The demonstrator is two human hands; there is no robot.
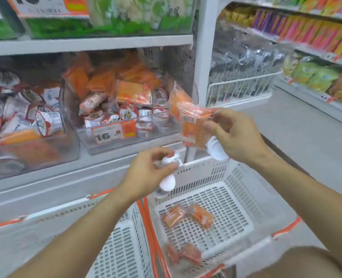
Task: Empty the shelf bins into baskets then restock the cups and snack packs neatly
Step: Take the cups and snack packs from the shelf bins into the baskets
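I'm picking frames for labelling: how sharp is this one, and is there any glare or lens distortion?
Head view: soft all over; the snack pack in the right hand and the cups in the left hand smear with motion; shelf edges bow from the wide lens; lighting is flat; the clear bin front shows mild sheen.

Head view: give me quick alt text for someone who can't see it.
Over a white basket holding a few orange snack packs, the right hand grips an orange snack pack and a white cup, while the left hand holds white cups. Behind, clear shelf bins hold mixed cups and packs.
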